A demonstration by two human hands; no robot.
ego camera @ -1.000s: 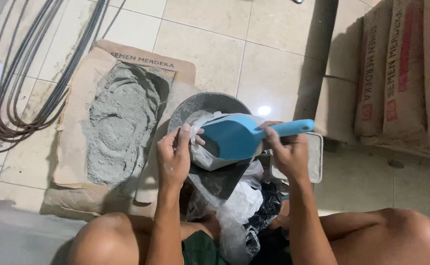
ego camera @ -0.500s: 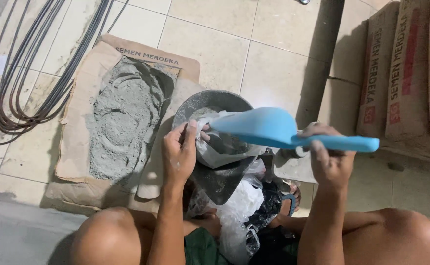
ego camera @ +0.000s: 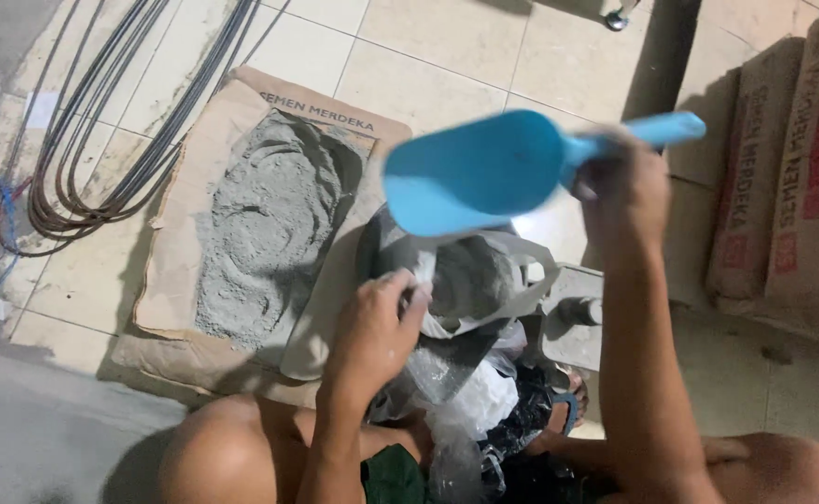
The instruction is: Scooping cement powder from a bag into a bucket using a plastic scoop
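My right hand (ego camera: 622, 182) grips the handle of a blue plastic scoop (ego camera: 484, 173), raised above a clear plastic bag (ego camera: 470, 280) that has grey cement powder in it. The scoop's underside faces me, so its load is hidden. My left hand (ego camera: 377, 331) pinches the bag's left rim and holds it open. The bag rests in a dark round bowl (ego camera: 386, 252), mostly covered. To the left lies a torn-open paper sack (ego camera: 209, 215) with a heap of grey cement powder (ego camera: 265, 229) on it.
Coiled dark cables (ego camera: 101, 121) lie at the far left on the tiled floor. Full paper cement sacks (ego camera: 783, 196) are stacked at the right. More plastic bags (ego camera: 475, 411) are bunched between my bare knees. A small grey scale platform (ego camera: 573, 317) sits right of the bowl.
My right hand has swung the scoop up and away from the bag's mouth, lifting it higher. My left hand has kept hold of the bag's rim. The camera has moved closer.
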